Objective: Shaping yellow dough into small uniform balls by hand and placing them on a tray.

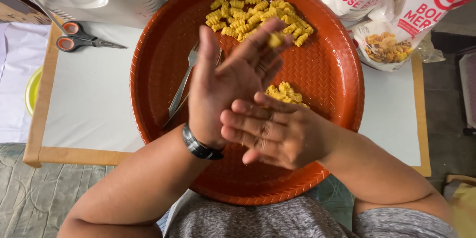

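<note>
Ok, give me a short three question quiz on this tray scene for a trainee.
1. True or false: the scissors lie inside the red tray.
2. Which wrist wears the black band?
3. The fork lies: A) on the tray, B) on the white board, C) in the snack bag.

Key:
1. False; they lie on the white board.
2. The left hand; the right hand has none.
3. A.

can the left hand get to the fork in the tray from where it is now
Probably yes. The fork lies in the tray just beside the raised left hand, with nothing lying over it; the right hand is on the other side.
</note>
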